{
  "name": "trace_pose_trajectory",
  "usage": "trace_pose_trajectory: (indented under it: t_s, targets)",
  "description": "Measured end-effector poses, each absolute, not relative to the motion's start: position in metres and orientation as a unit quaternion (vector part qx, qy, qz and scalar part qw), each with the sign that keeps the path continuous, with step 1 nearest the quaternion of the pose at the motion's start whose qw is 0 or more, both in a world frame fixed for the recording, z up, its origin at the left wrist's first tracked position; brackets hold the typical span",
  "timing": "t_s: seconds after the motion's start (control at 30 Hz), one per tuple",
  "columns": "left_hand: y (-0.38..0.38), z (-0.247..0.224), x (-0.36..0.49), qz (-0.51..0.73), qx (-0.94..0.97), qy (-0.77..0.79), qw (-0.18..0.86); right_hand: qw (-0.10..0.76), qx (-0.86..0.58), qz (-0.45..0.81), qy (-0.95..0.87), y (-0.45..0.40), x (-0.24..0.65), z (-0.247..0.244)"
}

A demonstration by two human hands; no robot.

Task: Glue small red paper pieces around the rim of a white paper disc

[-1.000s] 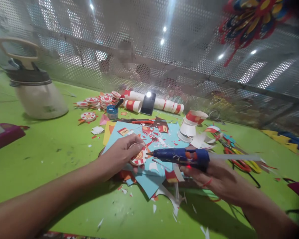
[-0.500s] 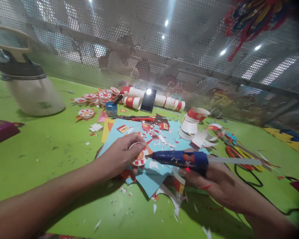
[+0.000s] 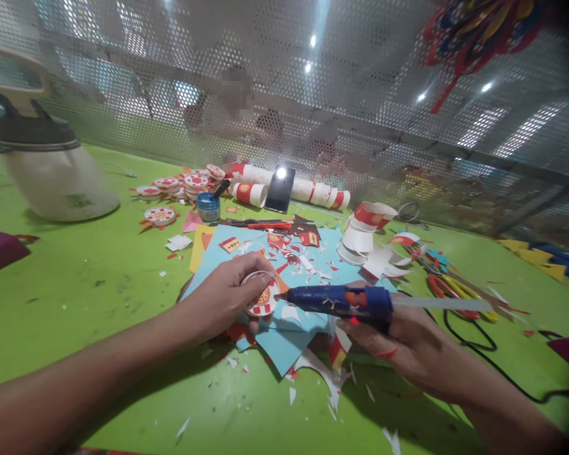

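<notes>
Between the thumb and fingers of my left hand (image 3: 227, 291) is a round red-and-white paper disc (image 3: 262, 296) with a gold emblem. An orange paper piece (image 3: 275, 270) shows behind the disc. My right hand (image 3: 408, 347) is wrapped round a blue glue gun (image 3: 339, 301), with a pale glue stick (image 3: 440, 303) out of its back end and a small red light lit below. The gun's nozzle points left at the disc's right edge; whether it touches cannot be told. Beneath both hands lie light blue paper sheets (image 3: 227, 243) strewn with scraps.
Finished discs (image 3: 196, 180) lie in a pile behind, beside a blue jar (image 3: 208, 207). A phone (image 3: 280, 189) leans on paper cups (image 3: 303, 189). More cups (image 3: 358, 234), scissors (image 3: 455, 294) and a black cord (image 3: 507, 379) are right; a large sprayer-like container (image 3: 59, 180) stands left.
The whole view has shifted slightly, so things appear a little further left. Both hands keep their grips, and the nozzle stays by the disc's right edge.
</notes>
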State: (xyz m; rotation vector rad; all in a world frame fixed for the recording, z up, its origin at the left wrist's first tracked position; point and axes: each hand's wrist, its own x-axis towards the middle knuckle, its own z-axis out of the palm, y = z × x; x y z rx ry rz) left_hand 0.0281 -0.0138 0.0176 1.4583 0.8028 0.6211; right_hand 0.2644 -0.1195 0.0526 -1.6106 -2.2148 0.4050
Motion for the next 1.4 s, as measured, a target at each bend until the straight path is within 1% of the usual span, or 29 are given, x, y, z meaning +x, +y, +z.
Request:
trace_pose_trajectory:
  t_s: [0.3,0.4,0.57,0.73,0.93,1.07,1.2,1.27,1.37,1.4]
  targets:
    - [-0.015,0.021,0.029,0.277,0.626,0.355,0.636,0.194,-0.555,0.126,-0.799,-0.12,0.258,0.058]
    - [-0.013,0.02,0.029,0.282,0.622,0.355,0.639,0.193,-0.556,0.141,-0.796,-0.12,0.259,0.058]
    - [-0.011,0.019,0.029,0.271,0.623,0.358,0.64,0.156,-0.567,0.147,-0.796,-0.122,0.258,0.06]
    - [-0.014,0.02,0.03,0.285,0.626,0.357,0.632,0.148,-0.55,0.115,-0.814,-0.126,0.252,0.066]
    - [-0.013,0.017,0.028,0.27,0.641,0.344,0.631,0.076,-0.553,0.109,-0.822,-0.126,0.247,0.078]
    - [-0.013,0.016,0.028,0.256,0.649,0.353,0.623,0.039,-0.521,0.067,-0.85,-0.129,0.244,0.087]
    - [-0.013,0.019,0.027,0.266,0.637,0.359,0.628,0.065,-0.528,-0.007,-0.847,-0.141,0.247,0.1]
    - [-0.013,0.021,0.026,0.271,0.632,0.363,0.629,0.069,-0.533,-0.026,-0.843,-0.143,0.255,0.102]
    - [-0.015,0.024,0.026,0.279,0.619,0.365,0.637,0.057,-0.537,-0.034,-0.841,-0.136,0.276,0.093]
    - [-0.015,0.025,0.026,0.284,0.615,0.366,0.638,0.07,-0.531,-0.049,-0.843,-0.131,0.284,0.085]
